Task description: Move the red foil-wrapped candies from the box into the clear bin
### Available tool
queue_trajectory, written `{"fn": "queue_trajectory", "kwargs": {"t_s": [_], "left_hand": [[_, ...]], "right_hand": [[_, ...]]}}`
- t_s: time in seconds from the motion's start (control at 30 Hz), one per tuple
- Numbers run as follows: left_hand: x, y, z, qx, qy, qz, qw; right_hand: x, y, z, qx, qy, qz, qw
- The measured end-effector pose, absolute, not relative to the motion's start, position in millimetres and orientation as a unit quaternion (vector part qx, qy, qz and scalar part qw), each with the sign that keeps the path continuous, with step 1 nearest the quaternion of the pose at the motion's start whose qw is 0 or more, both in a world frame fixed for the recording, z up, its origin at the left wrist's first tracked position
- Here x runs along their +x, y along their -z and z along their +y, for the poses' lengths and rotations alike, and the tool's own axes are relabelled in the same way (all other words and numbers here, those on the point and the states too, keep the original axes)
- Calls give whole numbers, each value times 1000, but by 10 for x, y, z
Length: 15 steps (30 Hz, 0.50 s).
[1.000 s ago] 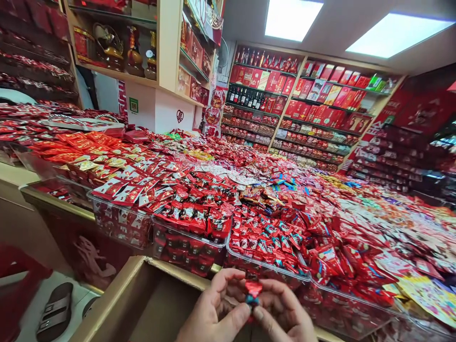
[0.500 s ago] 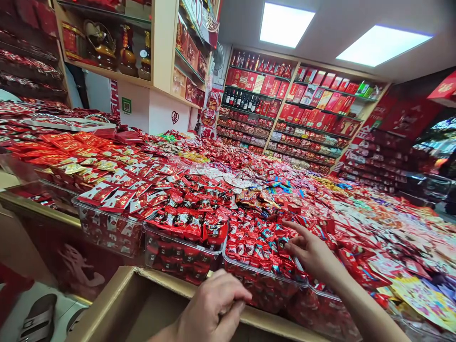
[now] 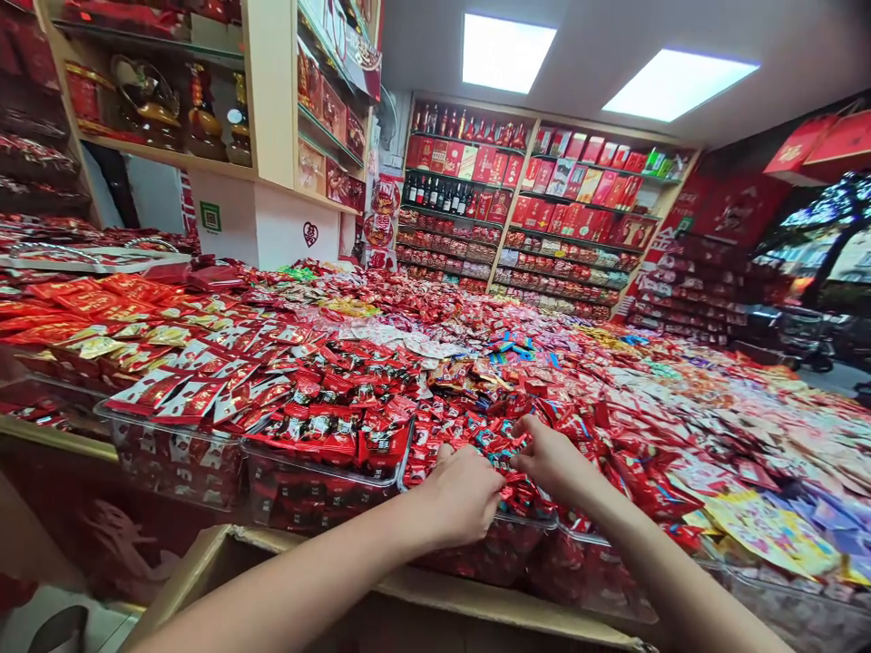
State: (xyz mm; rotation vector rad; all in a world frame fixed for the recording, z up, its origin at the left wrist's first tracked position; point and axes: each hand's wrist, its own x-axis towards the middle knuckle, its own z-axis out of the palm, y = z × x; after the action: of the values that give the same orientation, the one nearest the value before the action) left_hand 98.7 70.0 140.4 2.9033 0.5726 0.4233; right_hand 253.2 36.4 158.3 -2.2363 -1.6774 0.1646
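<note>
- Landmark for this entry: the clear tray (image 3: 476, 555) of small red-and-blue sweets (image 3: 469, 433), at the front edge of the worktop (image 3: 748, 453).
- My left hand (image 3: 463, 494) lay on the near part of that tray's heap, knuckles towards the camera and fingers curled under. I could not tell whether it gripped anything.
- My right hand (image 3: 554, 462) sat just right of the left one, over the same tray. Its fingers were bent into the wrappers with the tips hidden, so its grip was likewise unreadable.
- The sweets between the two hands were touched by both.
- Judgement on technique: the heap stood above the tray rim, so short, shallow strokes towards the tray's middle would serve best.
- Wide sweeps risked sending wrappers over the near rim into the cardboard box (image 3: 224, 544) below the tray.
- Keeping both wrists low also seemed wise, since the neighbouring heaps touched this one.
- Counts: two hands and one cardboard box.
- Counts, trays: three clear trays with clean outlines, namely the landmark, one of dark red packets (image 3: 327, 426) directly left of it, and one of red-and-white packets (image 3: 183, 394) further left.
- A fourth tray to the right was partly hidden by my forearm.
- Counts, other: two ceiling light panels (image 3: 507, 50) far above and behind the tray. The sweets were too many to count.
</note>
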Motion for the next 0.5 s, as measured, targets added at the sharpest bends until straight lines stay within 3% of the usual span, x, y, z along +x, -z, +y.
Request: {"fn": "queue_trajectory", "kwargs": {"t_s": [0.33,0.5], "left_hand": [[894,-1379,775,942,-195,189,197],[880,-1413,805,943,-192,185,200]], "right_hand": [[2475,-1599,439,-758,-60,-643,94],[2422,-1596,484,-746,-46,-662,60]]}}
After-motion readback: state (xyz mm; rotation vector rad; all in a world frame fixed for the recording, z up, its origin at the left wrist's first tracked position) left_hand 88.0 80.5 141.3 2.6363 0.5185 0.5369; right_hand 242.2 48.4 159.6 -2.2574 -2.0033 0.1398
